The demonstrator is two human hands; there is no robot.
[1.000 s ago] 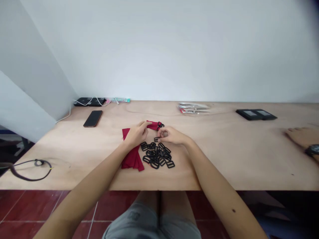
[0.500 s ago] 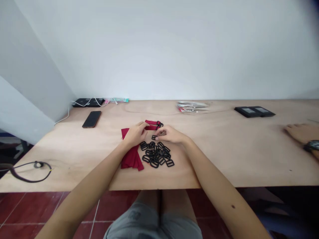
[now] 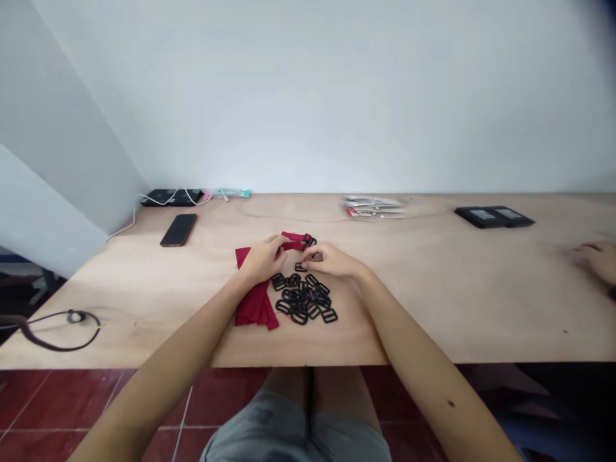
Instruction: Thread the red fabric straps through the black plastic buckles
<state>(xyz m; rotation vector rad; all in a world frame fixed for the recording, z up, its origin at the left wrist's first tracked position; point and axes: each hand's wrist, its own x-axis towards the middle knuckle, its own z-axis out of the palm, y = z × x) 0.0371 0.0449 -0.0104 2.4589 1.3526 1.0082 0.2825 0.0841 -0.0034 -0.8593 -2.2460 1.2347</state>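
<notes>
My left hand is closed, its fingertips pinching a red strap. That strap loops away to the right and passes through black buckles at its far end. Between the fingertips of my right hand is a small black slider buckle, held just above or against the table. Nearer to me lies a loose pile of black slider buckles and rings. Several red fabric strips lie fanned out under my left wrist, which partly covers them.
On the wooden table, a phone and black boxes with a white cable lie at the left. Flat packets and two black boxes lie farther back. A cable loop rests front left. Another person's hand is at the right.
The other person's hand has slid right, toward the picture's edge. My hands keep nearly the same pose on the strap and the slider buckle.
</notes>
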